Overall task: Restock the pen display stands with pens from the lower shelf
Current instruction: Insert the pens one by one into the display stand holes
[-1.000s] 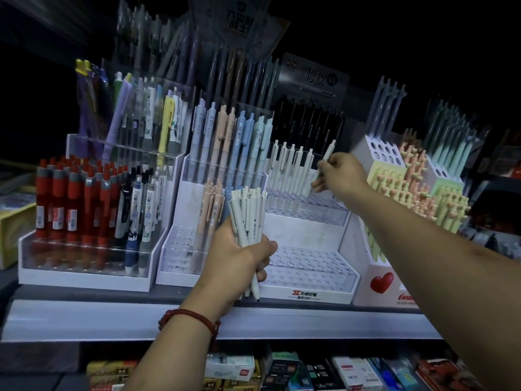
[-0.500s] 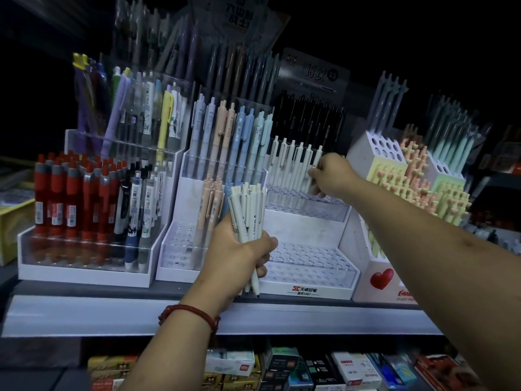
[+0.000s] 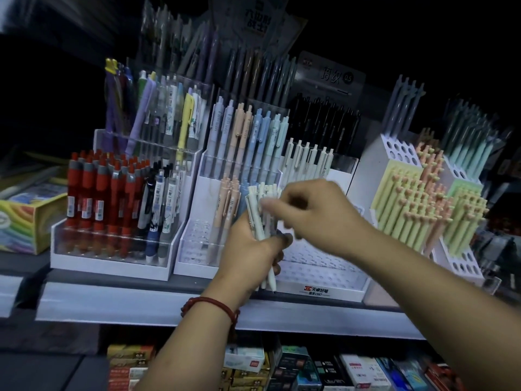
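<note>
My left hand (image 3: 249, 251), a red bracelet on its wrist, is shut on a bundle of white pens (image 3: 260, 218) held upright in front of the stands. My right hand (image 3: 313, 213) has its blurred fingertips pinched on the top of one pen in that bundle. Behind the hands stands a white tiered display stand (image 3: 324, 273) with rows of bare holes on its lower tiers. A row of white pens (image 3: 307, 162) fills its upper tier. Boxes of pens (image 3: 284, 365) lie on the lower shelf.
To the left are a stand of pastel pens (image 3: 245, 136) and a stand of red and black pens (image 3: 101, 193). A stand of heart-topped pens (image 3: 420, 204) is at the right. A rainbow box (image 3: 25, 224) sits far left. The grey shelf edge (image 3: 127, 306) runs across.
My right hand has left the upper row of white pens and come down and left to the bundle. The left hand kept hold of the bundle.
</note>
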The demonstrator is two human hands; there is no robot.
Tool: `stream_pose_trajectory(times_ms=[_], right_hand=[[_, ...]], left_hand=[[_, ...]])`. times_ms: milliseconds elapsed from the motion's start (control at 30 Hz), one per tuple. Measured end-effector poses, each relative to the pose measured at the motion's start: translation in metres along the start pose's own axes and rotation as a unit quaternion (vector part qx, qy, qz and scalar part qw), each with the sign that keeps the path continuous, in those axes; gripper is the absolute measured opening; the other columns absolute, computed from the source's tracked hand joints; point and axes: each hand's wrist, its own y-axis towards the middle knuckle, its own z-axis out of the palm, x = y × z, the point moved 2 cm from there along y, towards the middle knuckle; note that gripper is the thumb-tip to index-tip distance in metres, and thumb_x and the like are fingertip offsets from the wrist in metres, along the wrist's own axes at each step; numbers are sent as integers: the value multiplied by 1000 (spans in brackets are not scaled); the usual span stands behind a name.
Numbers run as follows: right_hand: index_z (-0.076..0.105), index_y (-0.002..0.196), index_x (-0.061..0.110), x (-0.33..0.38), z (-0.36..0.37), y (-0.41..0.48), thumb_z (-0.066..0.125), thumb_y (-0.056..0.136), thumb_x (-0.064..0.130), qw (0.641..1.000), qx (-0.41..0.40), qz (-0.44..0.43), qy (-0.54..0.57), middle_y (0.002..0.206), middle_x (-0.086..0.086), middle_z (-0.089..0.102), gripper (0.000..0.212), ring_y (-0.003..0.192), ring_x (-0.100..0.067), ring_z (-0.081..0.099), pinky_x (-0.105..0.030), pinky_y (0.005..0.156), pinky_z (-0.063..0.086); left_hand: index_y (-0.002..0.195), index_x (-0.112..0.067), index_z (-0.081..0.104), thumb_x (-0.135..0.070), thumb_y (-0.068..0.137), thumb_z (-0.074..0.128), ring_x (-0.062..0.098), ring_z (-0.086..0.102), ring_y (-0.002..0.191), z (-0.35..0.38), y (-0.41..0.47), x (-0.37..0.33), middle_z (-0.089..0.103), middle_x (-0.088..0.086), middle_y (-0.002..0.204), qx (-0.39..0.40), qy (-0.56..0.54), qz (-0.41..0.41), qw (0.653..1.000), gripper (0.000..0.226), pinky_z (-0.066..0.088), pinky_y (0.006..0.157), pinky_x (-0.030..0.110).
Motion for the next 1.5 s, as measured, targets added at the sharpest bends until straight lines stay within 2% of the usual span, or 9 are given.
stream_pose_trajectory(times_ms=[67, 200, 400, 767, 933, 1067, 1167, 1367, 1500], right_hand=[[65, 78, 16, 8, 11, -10, 72, 84, 58, 999, 11, 10, -39, 71, 0, 65, 43, 67, -13, 61, -29, 62, 53], [61, 79, 16, 14, 16, -13, 75, 83, 57, 996, -25, 19, -89, 76, -1, 63, 43, 75, -15, 60, -37, 70, 55], [64, 77, 5, 21, 14, -11, 65, 90, 32, 992, -31, 22, -118, 78, -10, 64, 30, 73, -25, 63, -41, 66, 57], [62, 81, 11, 2, 22, -3, 67, 96, 32, 988, -129, 34, 75, 75, -1, 64, 26, 66, -12, 57, -24, 58, 44], [61, 82, 12, 2, 25, 2, 64, 99, 31, 984, -145, 12, 104, 78, -6, 65, 25, 74, -24, 65, -41, 66, 55], [59, 91, 11, 2, -9, 17, 58, 103, 30, 960, -220, 36, 171, 76, -9, 65, 23, 60, -18, 64, -34, 56, 53], [56, 101, -1, -10, -38, 37, 58, 104, 28, 948, -238, 50, 205, 69, -10, 61, 29, 56, -23, 66, -38, 52, 56], [47, 98, 11, -55, -61, 53, 52, 107, 23, 924, -309, 82, 207, 86, -28, 64, 16, 64, -36, 70, -46, 60, 63], [48, 103, 11, -90, -59, 58, 49, 109, 21, 919, -312, 142, 194, 83, -22, 63, 11, 62, -32, 69, -49, 66, 63]], left_hand=[[94, -10, 61, -9, 92, 60, 18, 48, 45, 3, -2, -4, 55, -1, 53, -11, 24, 15, 1000, 3, 43, 46, 31], [84, -13, 59, -17, 93, 54, 20, 50, 44, 8, -6, -10, 53, 0, 53, -45, 69, 40, 996, 11, 42, 41, 28], [75, -10, 52, -12, 91, 54, 19, 46, 47, 11, -5, -14, 49, 5, 51, -46, 115, 50, 991, 17, 36, 39, 26], [91, -16, 63, -3, 89, 61, 22, 49, 45, 8, -5, -14, 58, 7, 58, -9, 42, 36, 998, 14, 42, 43, 29], [88, -10, 60, 5, 86, 66, 20, 48, 45, 3, -1, -14, 57, 12, 64, 11, 34, 35, 999, 17, 44, 44, 29], [103, -16, 55, 9, 76, 74, 19, 49, 51, -2, 0, -2, 55, 6, 69, 23, 39, 11, 999, 42, 46, 50, 30], [99, -18, 52, -3, 76, 79, 19, 48, 51, -1, 0, 4, 54, 7, 71, 11, 0, -2, 1000, 38, 45, 51, 31], [102, -18, 54, -10, 92, 76, 20, 42, 51, -2, -1, 6, 50, 12, 78, 10, -47, -3, 999, 26, 42, 50, 30], [104, -16, 54, -9, 93, 75, 19, 41, 50, -1, -2, 7, 50, 7, 72, -1, -55, -1, 998, 24, 41, 49, 30]])
